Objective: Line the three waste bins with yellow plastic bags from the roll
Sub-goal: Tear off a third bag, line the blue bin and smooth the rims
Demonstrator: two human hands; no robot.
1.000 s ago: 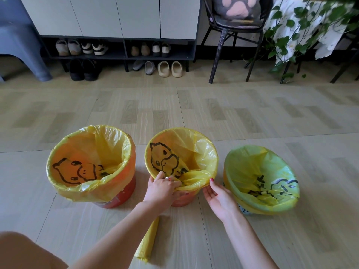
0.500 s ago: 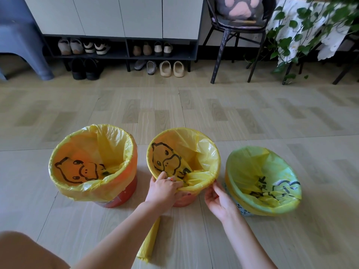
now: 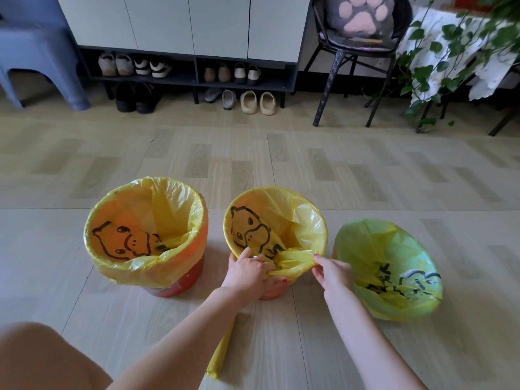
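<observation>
Three waste bins stand in a row on the floor, each lined with a yellow plastic bag printed with a black cartoon animal. The left bin (image 3: 146, 235) is red-orange, and so is the middle bin (image 3: 277, 220). The right bin (image 3: 391, 268) looks green through its bag. My left hand (image 3: 249, 270) grips the bunched bag edge at the near rim of the middle bin. My right hand (image 3: 330, 273) pinches the same fold from the right side. The yellow bag roll (image 3: 221, 350) lies on the floor under my left forearm.
A shoe cabinet (image 3: 197, 29) with several pairs of shoes runs along the back wall. A blue plastic stool (image 3: 36, 54) stands at the back left. A black chair (image 3: 363, 46) with a paw cushion and a trailing green plant (image 3: 455, 57) are at the back right.
My right hand has moved up from beside the middle bin to its near rim and pinched the bag fold. My left hand has stayed on the bunched edge.
</observation>
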